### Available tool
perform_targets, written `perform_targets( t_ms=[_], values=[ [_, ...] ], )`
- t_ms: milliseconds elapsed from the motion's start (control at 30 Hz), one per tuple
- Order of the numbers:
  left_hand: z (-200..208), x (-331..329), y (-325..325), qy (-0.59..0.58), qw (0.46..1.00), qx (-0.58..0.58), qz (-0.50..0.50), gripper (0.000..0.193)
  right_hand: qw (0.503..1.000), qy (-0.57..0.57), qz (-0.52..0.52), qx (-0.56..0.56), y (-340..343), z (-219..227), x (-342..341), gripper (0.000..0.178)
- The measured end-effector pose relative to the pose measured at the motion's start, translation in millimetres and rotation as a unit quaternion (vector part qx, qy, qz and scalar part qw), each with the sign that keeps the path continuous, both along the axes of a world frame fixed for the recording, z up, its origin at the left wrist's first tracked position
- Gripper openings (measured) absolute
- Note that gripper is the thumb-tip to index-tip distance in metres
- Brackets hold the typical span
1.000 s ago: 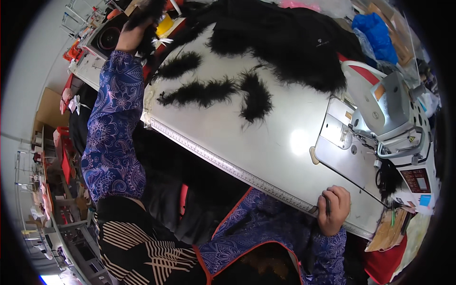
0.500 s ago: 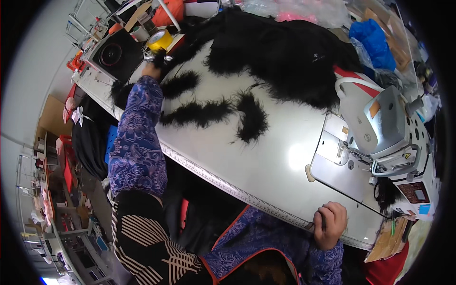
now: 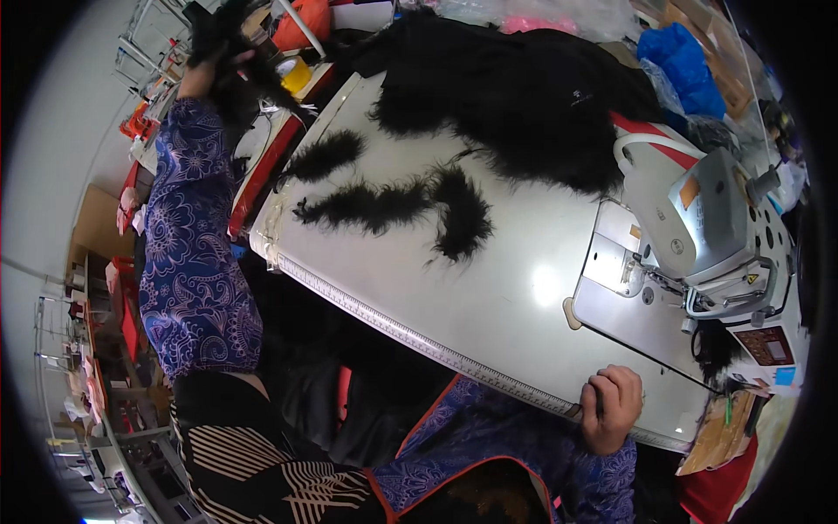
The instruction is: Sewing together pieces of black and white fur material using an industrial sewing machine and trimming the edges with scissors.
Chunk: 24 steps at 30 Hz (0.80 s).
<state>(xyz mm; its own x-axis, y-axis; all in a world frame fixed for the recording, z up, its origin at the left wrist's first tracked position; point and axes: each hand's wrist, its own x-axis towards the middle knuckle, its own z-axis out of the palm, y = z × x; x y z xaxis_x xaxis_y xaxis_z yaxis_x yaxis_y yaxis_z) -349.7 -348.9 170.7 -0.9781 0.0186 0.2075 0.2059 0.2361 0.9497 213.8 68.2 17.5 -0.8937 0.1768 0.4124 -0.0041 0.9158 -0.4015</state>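
At the far upper left my left hand (image 3: 199, 80) is closed on a black fur piece (image 3: 218, 35), lifted above the clutter beyond the table's left end. My right hand (image 3: 610, 409) rests curled at the table's front edge, over the printed measuring tape (image 3: 419, 348). Something small and dark shows beside its thumb, but what the fingers hold, if anything, is hidden. Several black fur strips lie on the white table (image 3: 393, 271), among them a short strip (image 3: 326, 155) and a curved strip (image 3: 463, 214). Behind them spreads a black fur-edged garment (image 3: 524, 96).
A sewing machine (image 3: 711, 227) with a lit needle area stands at the right. Yellow tape (image 3: 294, 75) sits beyond the table's left end, near a red-edged surface (image 3: 271, 162). A blue plastic bag (image 3: 685, 70) and clear bags lie at the back.
My left hand has moved up and left, carrying black fur off the table's left end and uncovering the red edge there. My right hand has barely moved.
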Motion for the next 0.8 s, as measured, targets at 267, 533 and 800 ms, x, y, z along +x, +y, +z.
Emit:
perform_targets(
  t_ms=[267, 533, 800],
  values=[
    [62, 100, 36, 0.309, 0.85, -0.423, -0.051, 0.052, 0.996, 0.044, 0.065, -0.052, -2, 11, -9, 0.022],
    [94, 231, 69, 0.354, 0.805, -0.303, -0.366, 0.052, 0.927, 0.022, 0.185, -0.324, -34, 35, -50, 0.049],
    [-60, 338, 139, 0.373, 0.733, -0.451, -0.346, 0.035, 0.65, -0.048, 0.181, -0.736, -62, 27, -89, 0.05]
  ],
)
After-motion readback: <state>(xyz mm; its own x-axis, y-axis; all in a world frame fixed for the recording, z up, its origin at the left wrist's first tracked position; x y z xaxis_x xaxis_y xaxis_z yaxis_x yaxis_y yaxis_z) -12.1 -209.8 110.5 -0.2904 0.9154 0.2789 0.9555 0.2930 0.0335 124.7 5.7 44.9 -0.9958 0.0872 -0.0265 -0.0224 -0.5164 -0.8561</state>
